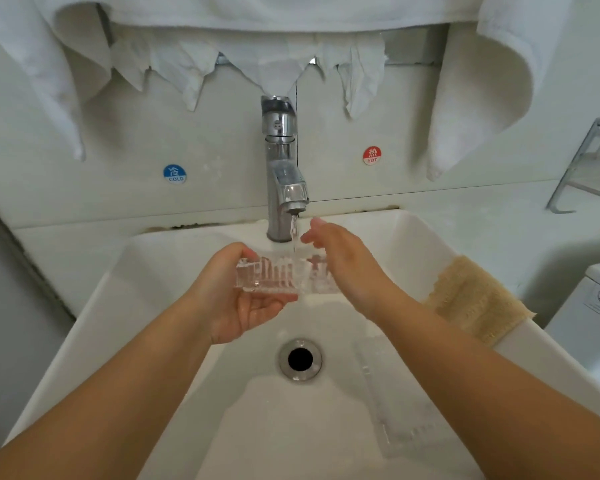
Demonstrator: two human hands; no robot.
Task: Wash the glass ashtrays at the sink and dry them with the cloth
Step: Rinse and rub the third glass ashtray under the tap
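White sink (94, 327), drain hole (300, 359) in the bottom. Just past it, clear glass ashtray (284, 277) up over the bowl, under running water (294, 233). Left hand (243, 299) palm up, fingers curled round the ashtray's left side & underneath. Right hand (343, 261) flat against its right side, fingers straight. Tan cloth (475, 301) on the right rim. Further back, shiny tap (283, 168), cold & hot stickers, white towels (482, 81) hanging above.

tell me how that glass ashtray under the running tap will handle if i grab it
Likely slippery: the glass ashtray is wet under the tap's stream. Probably heavy for its size, being thick ribbed glass. Fragile if dropped into the hard sink.
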